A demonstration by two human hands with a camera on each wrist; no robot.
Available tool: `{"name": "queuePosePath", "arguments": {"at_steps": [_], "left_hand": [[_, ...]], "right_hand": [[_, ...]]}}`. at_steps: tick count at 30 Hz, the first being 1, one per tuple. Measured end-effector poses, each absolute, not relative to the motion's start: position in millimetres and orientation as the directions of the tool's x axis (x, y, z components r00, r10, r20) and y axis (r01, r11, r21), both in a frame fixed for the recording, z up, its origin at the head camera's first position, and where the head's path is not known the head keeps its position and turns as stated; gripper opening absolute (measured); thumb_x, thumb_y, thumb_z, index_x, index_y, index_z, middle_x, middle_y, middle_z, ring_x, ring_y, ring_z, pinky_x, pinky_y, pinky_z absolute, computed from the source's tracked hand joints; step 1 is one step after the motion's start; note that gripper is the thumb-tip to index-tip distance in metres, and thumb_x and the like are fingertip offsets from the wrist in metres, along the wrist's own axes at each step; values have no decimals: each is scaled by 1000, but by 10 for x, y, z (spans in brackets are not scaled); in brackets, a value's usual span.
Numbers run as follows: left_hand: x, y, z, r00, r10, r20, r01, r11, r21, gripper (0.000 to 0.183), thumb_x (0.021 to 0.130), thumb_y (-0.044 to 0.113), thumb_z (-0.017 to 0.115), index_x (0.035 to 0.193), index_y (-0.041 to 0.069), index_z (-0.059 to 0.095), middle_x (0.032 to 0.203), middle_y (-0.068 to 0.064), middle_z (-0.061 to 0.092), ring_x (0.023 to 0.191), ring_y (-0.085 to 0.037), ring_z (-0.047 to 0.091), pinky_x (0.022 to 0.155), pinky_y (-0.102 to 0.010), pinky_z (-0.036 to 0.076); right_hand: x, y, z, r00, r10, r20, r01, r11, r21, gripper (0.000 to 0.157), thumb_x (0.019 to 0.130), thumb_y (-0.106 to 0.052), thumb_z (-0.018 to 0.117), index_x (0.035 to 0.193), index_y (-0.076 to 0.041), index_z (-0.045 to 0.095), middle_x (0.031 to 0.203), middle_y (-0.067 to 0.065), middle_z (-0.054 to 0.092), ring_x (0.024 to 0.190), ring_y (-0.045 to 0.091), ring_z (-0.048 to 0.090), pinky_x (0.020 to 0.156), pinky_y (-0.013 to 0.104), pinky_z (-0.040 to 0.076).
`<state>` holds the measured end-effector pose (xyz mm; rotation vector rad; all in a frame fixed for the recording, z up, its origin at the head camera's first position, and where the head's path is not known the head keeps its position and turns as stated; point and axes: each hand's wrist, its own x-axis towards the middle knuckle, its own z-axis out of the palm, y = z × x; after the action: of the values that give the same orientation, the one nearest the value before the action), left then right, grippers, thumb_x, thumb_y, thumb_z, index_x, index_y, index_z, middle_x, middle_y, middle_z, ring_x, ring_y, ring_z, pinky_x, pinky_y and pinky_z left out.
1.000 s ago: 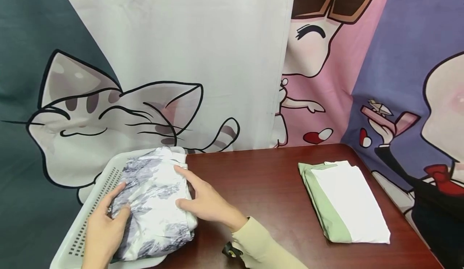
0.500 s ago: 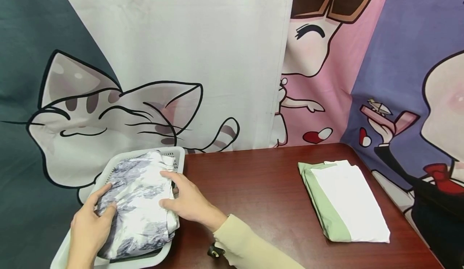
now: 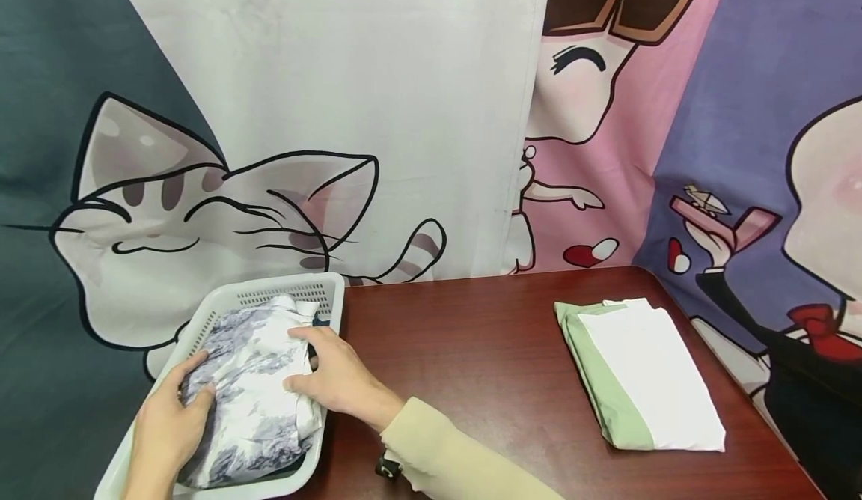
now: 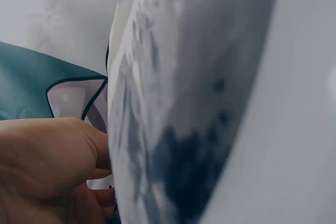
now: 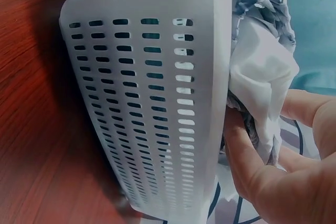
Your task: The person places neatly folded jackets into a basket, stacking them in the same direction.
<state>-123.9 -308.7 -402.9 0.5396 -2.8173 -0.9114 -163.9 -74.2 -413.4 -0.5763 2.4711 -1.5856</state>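
Dark red wooden table (image 3: 471, 350): one white slotted plastic basket (image 3: 269, 294), one folded green-and-white cloth (image 3: 640, 373). My left hand (image 3: 164, 429) and right hand (image 3: 337, 376) both grip one grey-and-white printed garment (image 3: 249, 395) inside the basket.

Staged indoor recording corner: cartoon-print cloth backdrop (image 3: 377, 111) behind a small wooden table (image 3: 485, 350).

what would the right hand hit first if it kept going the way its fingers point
Probably the grey-and-white printed garment that the right hand already grips; beyond it, the far left wall of the white basket. Depth is unclear.
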Motion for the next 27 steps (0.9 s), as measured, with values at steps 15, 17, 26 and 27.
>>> {"name": "queuePosePath", "arguments": {"at_steps": [15,17,26,27], "left_hand": [[-1278,-3235,-4123,-937,-291,-192,-349,762,546,73,101,14,54,165,-2,24,149,-48,36,129,-68,39,103,-76,35],[-1279,-3235,-4155,-933,-259,-249,-357,748,560,77,101,17,53,166,-4,17,151,-49,30,132,-69,35,105,-77,33],[-1281,-3203,-4226,-938,-220,-269,-338,754,562,81,105,27,56,163,-11,13,159,-48,13,144,-67,17,116,-75,19],[-1269,-3207,-4228,-943,-206,-263,-321,774,546,81,106,30,57,162,-13,15,158,-48,14,144,-67,18,116,-75,20]], "right_hand": [[-1624,-894,-4135,-875,-480,67,-368,568,-736,63,91,-26,87,148,-19,62,142,-4,59,126,6,58,97,16,45],[-1617,-894,-4131,-867,-495,53,-382,592,-710,62,91,-27,87,147,-19,62,139,-4,60,127,5,56,98,16,45],[-1572,-797,-4038,-873,-486,27,-345,579,-738,58,93,-31,83,146,-19,63,136,-6,61,119,3,59,93,17,47],[-1558,-767,-4034,-876,-481,35,-336,556,-760,57,93,-31,82,146,-19,63,136,-5,61,116,3,60,91,17,48]]}}
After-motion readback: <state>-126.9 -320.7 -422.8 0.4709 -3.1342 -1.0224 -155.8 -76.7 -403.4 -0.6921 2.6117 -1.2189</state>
